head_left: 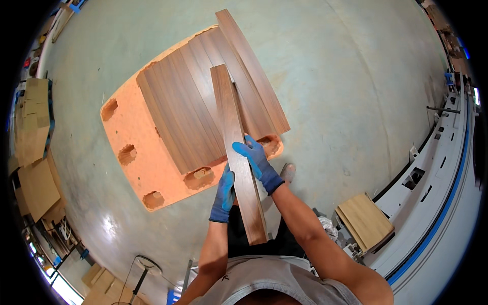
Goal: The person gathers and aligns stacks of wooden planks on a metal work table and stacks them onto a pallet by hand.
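A long, narrow wood-grain board [230,112] is in both my hands, its near end close to my body and its far end over the boards on the pallet. My left hand [222,195], in a blue glove, is closed on its left edge, with the fingers partly hidden. Further up, my right hand [256,162], gloved the same, grips the right side with its thumb across the top face. Several similar brown boards [178,107] lie side by side on an orange pallet [133,137]. One more board [251,68] lies along their right side, sticking out past them.
At the right runs a long white machine [427,183] with a blue stripe. Brown sheets [365,222] are stacked beside it. Cardboard [40,183] leans along the left side, and a black-framed round object [147,264] stands at lower left. My shoe [288,172] is near the pallet's corner.
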Action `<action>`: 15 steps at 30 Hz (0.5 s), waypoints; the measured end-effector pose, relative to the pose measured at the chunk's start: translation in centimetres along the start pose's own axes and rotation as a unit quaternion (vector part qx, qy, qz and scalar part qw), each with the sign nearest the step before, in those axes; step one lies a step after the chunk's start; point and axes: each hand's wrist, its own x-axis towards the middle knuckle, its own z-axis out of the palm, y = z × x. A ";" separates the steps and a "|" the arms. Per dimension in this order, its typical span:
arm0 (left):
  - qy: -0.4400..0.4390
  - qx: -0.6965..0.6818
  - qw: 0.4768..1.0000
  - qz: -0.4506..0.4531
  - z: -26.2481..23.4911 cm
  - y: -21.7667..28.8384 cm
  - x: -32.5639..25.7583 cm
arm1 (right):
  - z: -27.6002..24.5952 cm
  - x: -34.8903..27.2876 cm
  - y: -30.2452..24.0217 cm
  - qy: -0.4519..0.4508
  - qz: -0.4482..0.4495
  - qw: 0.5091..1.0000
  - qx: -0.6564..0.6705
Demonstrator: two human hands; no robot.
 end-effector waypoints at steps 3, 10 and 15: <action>0.016 0.013 1.000 -0.006 1.6 1.1 2.3 | 0.4 1.4 -2.0 0.016 -0.001 0.999 0.032; 0.119 0.023 0.993 -0.006 5.9 3.0 10.0 | -2.5 10.7 -4.5 0.014 0.007 1.000 0.002; 0.139 0.014 0.990 0.021 4.4 3.4 15.2 | -1.4 14.7 -7.6 -0.010 -0.004 1.000 -0.018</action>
